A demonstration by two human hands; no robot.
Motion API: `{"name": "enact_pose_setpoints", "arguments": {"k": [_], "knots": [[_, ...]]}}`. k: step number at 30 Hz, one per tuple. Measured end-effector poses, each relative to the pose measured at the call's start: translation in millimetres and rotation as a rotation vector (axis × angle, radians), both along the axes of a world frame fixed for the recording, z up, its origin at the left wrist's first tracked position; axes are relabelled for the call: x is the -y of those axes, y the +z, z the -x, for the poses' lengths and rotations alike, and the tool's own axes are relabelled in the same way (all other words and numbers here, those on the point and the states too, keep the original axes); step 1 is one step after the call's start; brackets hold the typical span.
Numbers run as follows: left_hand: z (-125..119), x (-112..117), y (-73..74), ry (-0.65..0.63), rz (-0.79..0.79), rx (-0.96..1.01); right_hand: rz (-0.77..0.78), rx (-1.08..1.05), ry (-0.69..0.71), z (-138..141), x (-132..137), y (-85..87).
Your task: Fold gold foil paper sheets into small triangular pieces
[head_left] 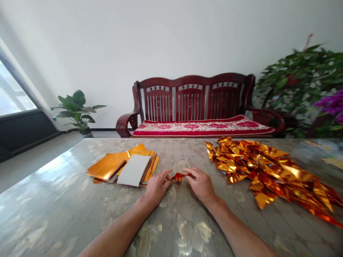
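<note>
A small folded piece of gold foil paper (178, 176) is held just above the table between my two hands. My left hand (158, 184) pinches its left end with thumb and fingers. At the opposite end, my right hand (200, 184) has its fingers closed on the foil. To the left of my left hand lies a stack of gold foil sheets (107, 166), with a pale grey-white sheet (134, 170) on top. A large heap of folded gold foil pieces (257, 164) spreads out beyond my right hand.
The table (171, 221) wears a glossy, flower-patterned cover. Clear plastic (318, 147) lies at its far right. Behind it stands a dark red wooden bench (190, 98) with a red patterned cushion (203, 127). Potted plants flank the bench, one left (77, 110), one right (302, 78).
</note>
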State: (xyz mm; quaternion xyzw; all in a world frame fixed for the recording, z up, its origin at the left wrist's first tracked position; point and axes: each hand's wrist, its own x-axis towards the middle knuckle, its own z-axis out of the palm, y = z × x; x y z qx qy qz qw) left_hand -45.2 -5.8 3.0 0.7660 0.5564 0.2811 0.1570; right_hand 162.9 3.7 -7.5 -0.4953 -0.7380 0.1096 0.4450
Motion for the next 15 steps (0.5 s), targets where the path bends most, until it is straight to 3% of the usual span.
{"name": "enact_pose_setpoints", "arguments": {"k": [10,15], "knots": [[-0.6,0.6,-1.3,-0.074,-0.035,0.118,0.007,-0.066,0.032,0.3,-2.6,-3.5],[-0.5,-3.3,-3.2,0.003,0.003,0.255,0.016,-0.125,0.104,3.4,-1.1,-3.5]]}}
